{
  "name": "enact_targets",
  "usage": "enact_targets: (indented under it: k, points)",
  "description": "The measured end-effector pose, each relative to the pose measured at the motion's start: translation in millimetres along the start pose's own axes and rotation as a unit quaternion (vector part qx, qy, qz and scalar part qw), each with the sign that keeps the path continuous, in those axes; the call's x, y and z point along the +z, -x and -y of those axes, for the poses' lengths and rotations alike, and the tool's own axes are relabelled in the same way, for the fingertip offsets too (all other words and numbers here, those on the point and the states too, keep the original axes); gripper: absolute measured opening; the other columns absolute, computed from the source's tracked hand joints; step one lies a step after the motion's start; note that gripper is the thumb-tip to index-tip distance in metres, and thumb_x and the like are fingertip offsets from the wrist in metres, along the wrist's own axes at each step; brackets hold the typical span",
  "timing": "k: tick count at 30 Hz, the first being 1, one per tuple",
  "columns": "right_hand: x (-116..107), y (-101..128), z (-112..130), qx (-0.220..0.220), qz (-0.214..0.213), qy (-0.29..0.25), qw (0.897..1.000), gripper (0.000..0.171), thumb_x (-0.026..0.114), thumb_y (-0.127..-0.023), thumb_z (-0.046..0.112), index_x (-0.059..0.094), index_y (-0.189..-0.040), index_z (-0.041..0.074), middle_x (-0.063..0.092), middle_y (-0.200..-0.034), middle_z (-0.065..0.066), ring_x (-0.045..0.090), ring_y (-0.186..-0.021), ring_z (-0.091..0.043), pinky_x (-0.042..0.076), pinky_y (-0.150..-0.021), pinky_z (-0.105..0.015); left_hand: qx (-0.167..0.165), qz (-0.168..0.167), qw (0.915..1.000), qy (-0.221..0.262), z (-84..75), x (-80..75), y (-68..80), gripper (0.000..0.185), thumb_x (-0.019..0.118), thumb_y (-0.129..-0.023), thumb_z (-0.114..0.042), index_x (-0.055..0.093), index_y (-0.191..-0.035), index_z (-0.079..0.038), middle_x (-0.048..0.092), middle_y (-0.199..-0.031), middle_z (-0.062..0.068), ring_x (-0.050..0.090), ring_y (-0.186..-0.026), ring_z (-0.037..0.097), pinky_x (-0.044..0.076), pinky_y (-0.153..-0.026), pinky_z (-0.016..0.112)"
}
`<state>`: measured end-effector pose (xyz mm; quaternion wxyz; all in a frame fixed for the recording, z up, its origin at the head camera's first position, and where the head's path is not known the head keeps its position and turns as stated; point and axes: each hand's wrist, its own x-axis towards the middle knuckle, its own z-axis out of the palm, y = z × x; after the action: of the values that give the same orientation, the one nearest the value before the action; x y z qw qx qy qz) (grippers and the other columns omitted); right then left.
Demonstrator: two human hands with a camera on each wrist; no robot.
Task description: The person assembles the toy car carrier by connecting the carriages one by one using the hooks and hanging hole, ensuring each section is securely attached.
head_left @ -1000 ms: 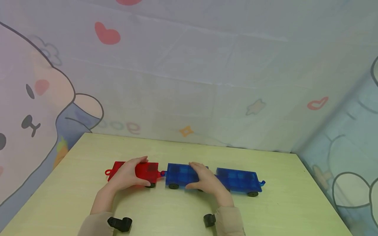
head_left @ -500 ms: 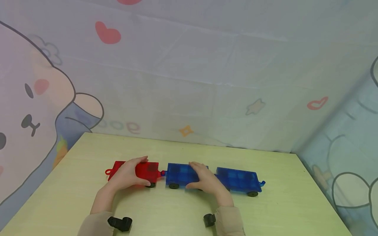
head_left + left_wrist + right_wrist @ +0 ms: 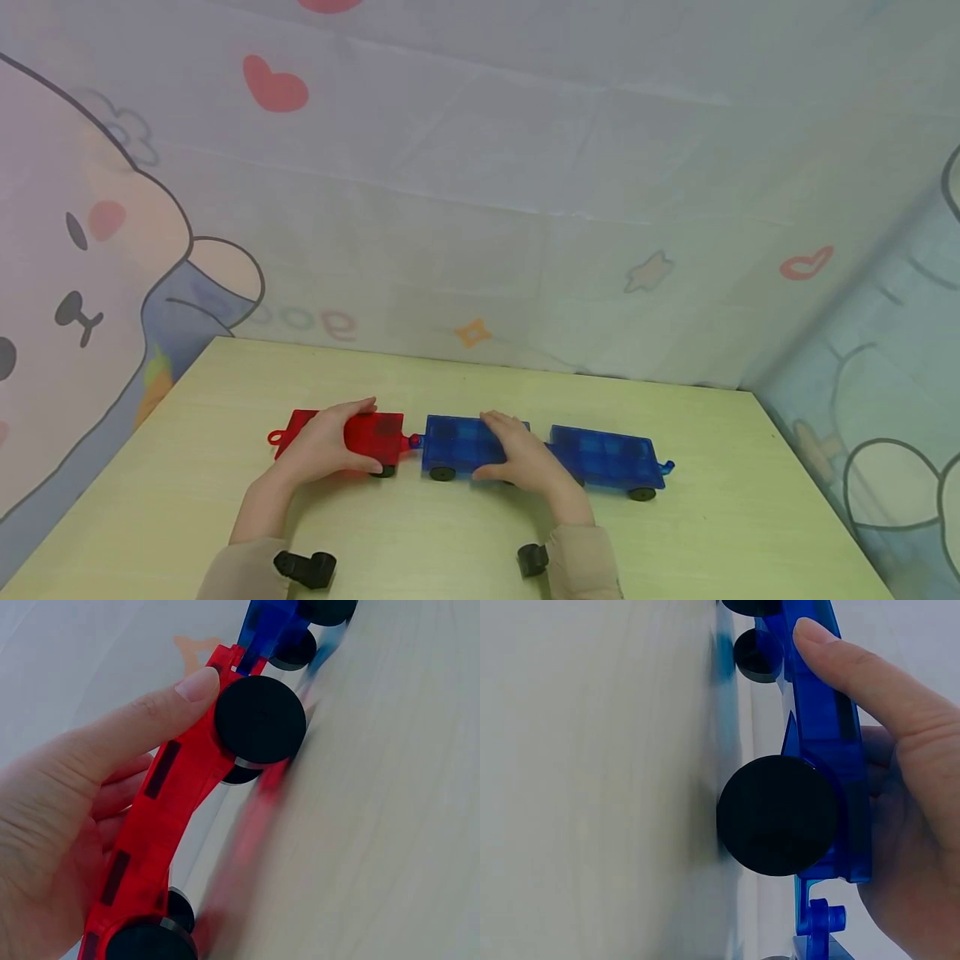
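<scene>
A translucent red toy car base (image 3: 372, 435) with black wheels stands on the table, a ring at its left end. My left hand (image 3: 321, 450) grips it across its width, thumb along the near side in the left wrist view. Its right end is linked by a hitch (image 3: 412, 442) to a translucent blue toy car base (image 3: 459, 443). That middle base is held by my right hand (image 3: 523, 457), the thumb pressing its near side. Behind the right hand, a second blue toy car base (image 3: 606, 457) follows on the right; the right wrist view shows a coupling (image 3: 821, 918) between the two.
The pale wooden table (image 3: 712, 533) extends around the row of cars. A printed cloth (image 3: 480, 208) hangs along its back and sides. Black wrist mounts (image 3: 306, 569) sit on both sleeves.
</scene>
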<state>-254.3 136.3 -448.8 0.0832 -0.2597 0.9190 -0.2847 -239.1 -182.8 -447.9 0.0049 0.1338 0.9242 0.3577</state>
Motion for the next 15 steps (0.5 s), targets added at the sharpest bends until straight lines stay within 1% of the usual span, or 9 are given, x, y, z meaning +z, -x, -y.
enact_targets:
  k: [11,15]
  points:
    - [1.2,-1.6,0.6,0.001,-0.006,0.0,1.0,0.086,0.078,-0.083,0.033,0.034,-0.152,0.006,0.03,-0.157,-0.022,0.023,-0.145,-0.048,0.026,-0.113,-0.066,-0.004,0.006,0.9999,-0.008,-2.0,-1.6,0.5,0.094,0.088,-0.068,-0.036,0.044,-0.145,-0.004,0.052,-0.143,0.015,0.049,-0.127,0.038,0.049,-0.096,0.056]
    - [-1.1,-1.3,3.6,-0.008,-0.016,0.008,1.0,0.085,0.079,-0.082,0.034,0.036,-0.151,0.007,0.035,-0.156,-0.018,0.028,-0.145,-0.043,0.023,-0.116,-0.062,-0.003,0.007,0.9997,-0.024,-5.2,-3.6,0.9,0.093,0.088,-0.068,-0.036,0.045,-0.145,-0.006,0.051,-0.143,0.017,0.046,-0.128,0.04,0.049,-0.096,0.059]
